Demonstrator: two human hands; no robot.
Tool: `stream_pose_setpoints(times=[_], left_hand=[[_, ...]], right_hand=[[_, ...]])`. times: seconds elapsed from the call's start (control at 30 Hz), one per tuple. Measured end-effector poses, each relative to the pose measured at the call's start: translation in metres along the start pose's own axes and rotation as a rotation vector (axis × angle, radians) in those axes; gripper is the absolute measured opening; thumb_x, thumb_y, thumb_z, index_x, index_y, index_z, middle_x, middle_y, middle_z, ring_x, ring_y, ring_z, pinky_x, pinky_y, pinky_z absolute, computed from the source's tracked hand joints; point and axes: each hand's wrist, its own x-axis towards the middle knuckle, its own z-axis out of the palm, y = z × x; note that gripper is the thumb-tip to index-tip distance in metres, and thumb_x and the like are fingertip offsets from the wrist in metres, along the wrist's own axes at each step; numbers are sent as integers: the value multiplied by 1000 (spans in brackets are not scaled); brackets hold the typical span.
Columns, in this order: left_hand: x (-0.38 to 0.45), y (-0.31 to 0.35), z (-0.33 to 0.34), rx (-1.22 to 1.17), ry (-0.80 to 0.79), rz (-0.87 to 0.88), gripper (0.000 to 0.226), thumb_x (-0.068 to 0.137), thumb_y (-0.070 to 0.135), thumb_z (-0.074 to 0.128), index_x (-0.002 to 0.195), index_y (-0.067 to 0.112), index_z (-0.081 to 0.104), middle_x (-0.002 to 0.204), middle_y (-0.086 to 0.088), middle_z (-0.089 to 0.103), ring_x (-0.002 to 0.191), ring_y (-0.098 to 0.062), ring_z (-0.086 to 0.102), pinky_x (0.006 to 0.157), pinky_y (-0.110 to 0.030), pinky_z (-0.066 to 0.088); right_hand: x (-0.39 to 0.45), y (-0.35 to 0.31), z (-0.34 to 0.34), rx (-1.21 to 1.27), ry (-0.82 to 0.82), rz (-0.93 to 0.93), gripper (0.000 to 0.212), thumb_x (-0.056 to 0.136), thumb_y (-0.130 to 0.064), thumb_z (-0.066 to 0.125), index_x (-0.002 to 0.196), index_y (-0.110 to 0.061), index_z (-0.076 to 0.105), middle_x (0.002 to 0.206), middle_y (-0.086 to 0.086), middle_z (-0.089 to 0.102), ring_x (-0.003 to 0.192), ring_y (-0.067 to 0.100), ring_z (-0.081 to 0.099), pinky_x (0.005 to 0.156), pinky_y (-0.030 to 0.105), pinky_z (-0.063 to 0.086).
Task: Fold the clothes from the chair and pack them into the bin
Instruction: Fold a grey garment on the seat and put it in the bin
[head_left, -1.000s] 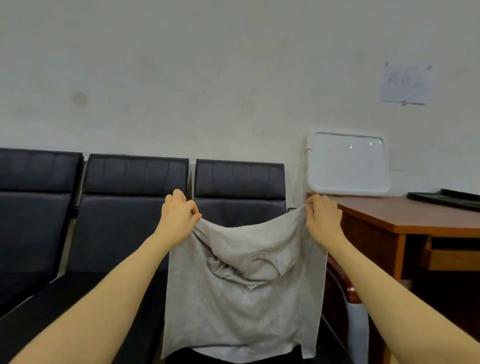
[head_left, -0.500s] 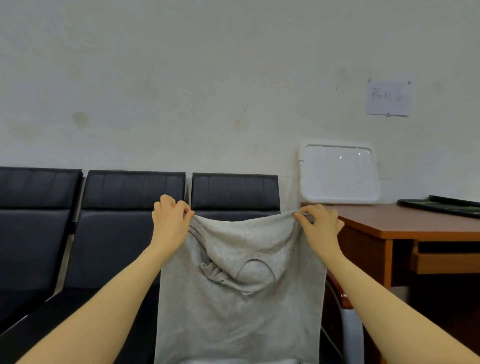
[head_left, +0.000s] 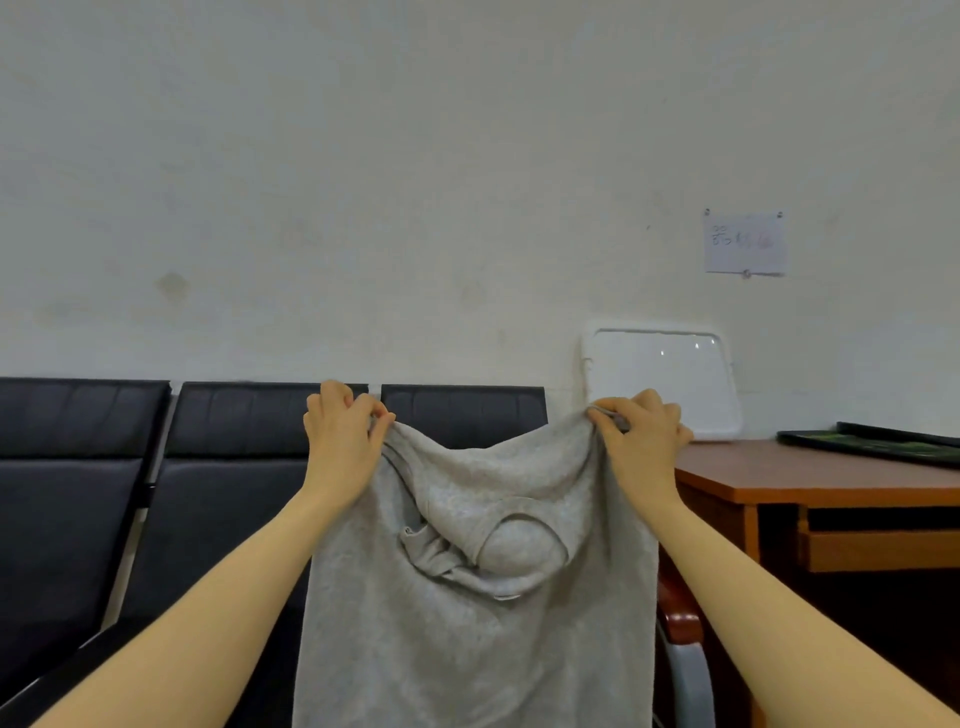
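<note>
1. Left hand (head_left: 343, 434): raised at chest height in front of the seating, fingers pinched closed on the upper left corner of a grey garment (head_left: 478, 597).
2. Right hand (head_left: 641, 436): raised level with the left, fingers pinched closed on the upper right corner of the same garment.
3. Grey garment: suspended in the air between the two hands, top edge sagging in a shallow curve. The cloth hangs straight down and runs out of the bottom of the view. A bunched fold with a rounded opening sits near its middle; whether this is a neckline or a sleeve cannot be told.
4. Black chairs (head_left: 249, 467): a row of three padded seats with backs against the wall, directly behind the garment. The rightmost seat is largely hidden by the cloth.
5. Wooden desk (head_left: 810, 478): right of the chairs, reddish-brown top, an open recess under it.
6. White tray (head_left: 670, 379): stands on the desk, leaning upright against the wall, just behind the right hand.
7. Dark flat object (head_left: 878, 441): lies on the far right of the desk; type cannot be told.
8. Paper note (head_left: 744, 243): pinned to the wall above the desk; writing illegible.
</note>
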Motion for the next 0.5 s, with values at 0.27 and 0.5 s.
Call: stream_pose_setpoints(times=[0.27, 0.5], left_hand=[[-63, -35, 33, 50, -140, -26, 9, 82, 14, 72, 81, 7, 67, 92, -9, 39, 81, -25, 32, 69, -38, 30], [-144, -77, 85, 54, -603, -94, 20, 80, 47, 70, 88, 30, 64, 96, 1, 31, 89, -17, 27, 78, -30, 21]], right_hand=[[-52, 54, 21, -73, -137, 11, 10, 88, -29, 65, 91, -28, 74, 85, -3, 47, 88, 15, 33, 68, 27, 10], [-124, 119, 76, -236, -409, 152, 14, 92, -28, 60, 99, -24, 71, 91, -5, 42, 89, 13, 29, 76, 28, 15]])
